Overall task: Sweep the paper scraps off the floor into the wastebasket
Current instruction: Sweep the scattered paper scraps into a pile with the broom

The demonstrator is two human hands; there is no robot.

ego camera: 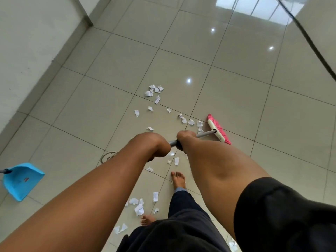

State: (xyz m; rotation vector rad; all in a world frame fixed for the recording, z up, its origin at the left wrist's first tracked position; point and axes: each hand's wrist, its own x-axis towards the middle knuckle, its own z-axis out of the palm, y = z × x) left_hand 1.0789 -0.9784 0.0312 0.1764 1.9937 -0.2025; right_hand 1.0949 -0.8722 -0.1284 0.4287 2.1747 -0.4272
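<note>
Glossy beige floor tiles (pixel 116 57) fill the whole view, with a white wall running off to the left of the hands. The person has 2 hands on a broom's metal handle (pixel 204 134): the left hand (pixel 154 145) is wrapped round the nearer end, and the right hand (pixel 183 138) is curled round it just ahead, so both are clamped on the same stick.

The broom head (pixel 218 128), pink bristles on a white bar, sits on the floor ahead and to the right of the right hand. The paper scraps (pixel 154 91) are strung out in a loose trail, from a clump well ahead of the hands, past the broom head, then under the arms and back to the bare feet (pixel 179 179). A blue dustpan (pixel 21 180) lies well off to the left of the left hand. No wastebasket is in view.

Best bet here is probably short, low strokes pulling the far scraps back toward the feet, so everything ends up in 1 pile before the dustpan comes in. Big swings would likely just flick light paper around on tile this slick. The bits by the feet look easy to miss or step on too.
</note>
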